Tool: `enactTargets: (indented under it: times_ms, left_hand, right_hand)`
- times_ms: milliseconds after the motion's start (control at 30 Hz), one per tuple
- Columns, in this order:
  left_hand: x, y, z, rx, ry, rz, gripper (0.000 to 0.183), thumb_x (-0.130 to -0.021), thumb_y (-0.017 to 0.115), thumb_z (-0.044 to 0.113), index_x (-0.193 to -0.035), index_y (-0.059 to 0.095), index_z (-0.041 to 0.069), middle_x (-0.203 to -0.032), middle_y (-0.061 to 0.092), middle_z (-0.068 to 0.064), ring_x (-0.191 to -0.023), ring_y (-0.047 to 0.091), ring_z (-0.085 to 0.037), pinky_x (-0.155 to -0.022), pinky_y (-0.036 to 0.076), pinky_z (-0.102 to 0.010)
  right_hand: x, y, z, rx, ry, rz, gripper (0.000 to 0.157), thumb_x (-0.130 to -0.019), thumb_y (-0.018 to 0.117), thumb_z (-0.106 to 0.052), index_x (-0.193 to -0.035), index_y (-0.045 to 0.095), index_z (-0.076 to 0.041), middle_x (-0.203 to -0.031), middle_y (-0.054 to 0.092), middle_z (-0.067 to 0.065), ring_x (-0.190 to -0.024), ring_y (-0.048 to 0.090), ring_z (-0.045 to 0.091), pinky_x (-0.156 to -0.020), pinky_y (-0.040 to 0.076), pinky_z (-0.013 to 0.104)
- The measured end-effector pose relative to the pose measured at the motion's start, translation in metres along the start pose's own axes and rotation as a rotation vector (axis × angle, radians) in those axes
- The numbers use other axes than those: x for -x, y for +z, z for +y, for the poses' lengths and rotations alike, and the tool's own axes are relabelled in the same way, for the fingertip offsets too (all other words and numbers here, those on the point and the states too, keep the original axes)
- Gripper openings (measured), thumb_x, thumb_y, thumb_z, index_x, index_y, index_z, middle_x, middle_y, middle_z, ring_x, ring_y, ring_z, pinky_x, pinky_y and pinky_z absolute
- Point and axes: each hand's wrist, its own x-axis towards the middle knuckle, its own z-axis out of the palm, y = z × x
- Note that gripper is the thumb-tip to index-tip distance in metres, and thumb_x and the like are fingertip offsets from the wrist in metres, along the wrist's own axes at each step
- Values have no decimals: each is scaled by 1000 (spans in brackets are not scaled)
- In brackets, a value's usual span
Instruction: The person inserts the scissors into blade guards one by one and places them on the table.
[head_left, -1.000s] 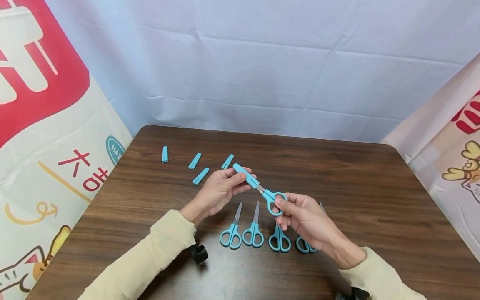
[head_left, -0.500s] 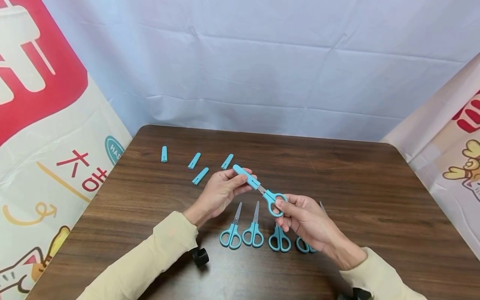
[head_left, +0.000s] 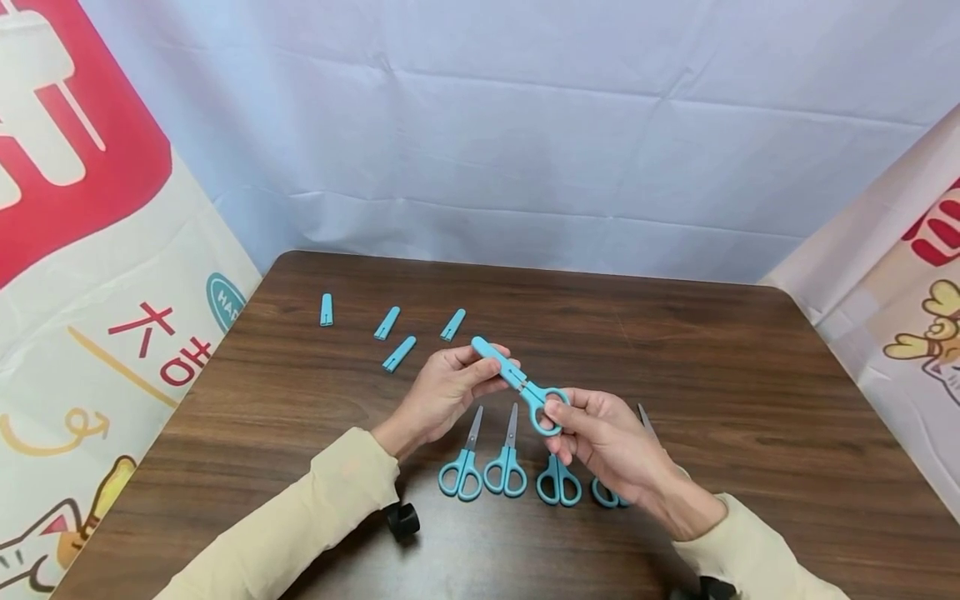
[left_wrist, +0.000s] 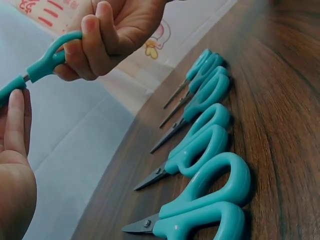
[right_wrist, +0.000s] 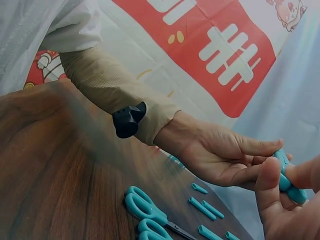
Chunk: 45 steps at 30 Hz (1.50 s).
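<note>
Head: over the brown wood-grain table (head_left: 675,333), the left hand (head_left: 438,387) pinches a turquoise plastic cap (head_left: 508,370), the right hand (head_left: 611,437) turquoise-handled metal scissors (head_left: 534,397) almost fully inserted. Left wrist: more scissors (left_wrist: 196,106) in a row. Right wrist: loose caps (right_wrist: 202,207) near the table's edge.

I grip scissors (head_left: 531,392) with smooth plastic handles (head_left: 534,403) — their sheath (head_left: 508,370) looks plastic too, smooth. On the table (head_left: 675,333), wood-grained with a soft sheen, other scissors (left_wrist: 185,202) show glossy plastic handles and metal blades (left_wrist: 137,227). My sleeves (head_left: 330,492) are matt cloth — the backdrop (head_left: 525,142) a creased, smooth fabric.
</note>
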Motion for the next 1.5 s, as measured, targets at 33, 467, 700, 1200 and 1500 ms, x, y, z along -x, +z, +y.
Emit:
enactTargets:
  times_ms: [33, 467, 700, 1200, 1500]
  left_hand:
    - [0, 0, -1, -6, 8, -2, 14, -100, 69, 12, -109, 75, 4, -112, 71, -11, -110, 71, -22, -100, 55, -39]
    - [0, 1, -1, -72, 48, 11, 30, -101, 68, 13, -120, 69, -10, -115, 72, -15, -111, 71, -22, -101, 54, -41]
    - [0, 0, 3, -109, 32, 37, 31, -105, 61, 7, -129, 63, -13, -117, 72, -18, -100, 73, -20, -95, 58, -39]
    - [21, -47, 42, -295, -36, 189, 30, -105, 64, 15, -129, 65, -3, -115, 71, -13, -97, 70, -20, -87, 59, -31]
    - [29, -74, 58, -380, -57, 264, 36, -104, 65, 19, -133, 62, -2, -118, 69, -9, -96, 69, -18, -85, 59, -28]
  right_hand:
    - [0, 0, 0, -4, 2, 0, 18, -108, 59, -17, -102, 62, 0, -83, 62, 3, -67, 59, 10, -60, 50, 18]
    - [-4, 2, 1, -23, -14, -2, 18, -108, 58, -17, -104, 63, 0, -85, 63, 3, -68, 60, 10, -60, 52, 18]
    - [-6, -9, -6, -65, -2, 5, 20, -110, 53, -20, -106, 66, -5, -88, 67, 0, -71, 59, 8, -63, 49, 18]
    - [17, -96, -38, -309, -125, 191, 24, -110, 50, -9, -115, 70, 2, -102, 69, 10, -88, 68, 16, -81, 59, 25]
    - [32, -146, -47, -461, -167, 197, 29, -110, 43, -2, -115, 70, 5, -106, 71, 15, -91, 72, 24, -83, 60, 29]
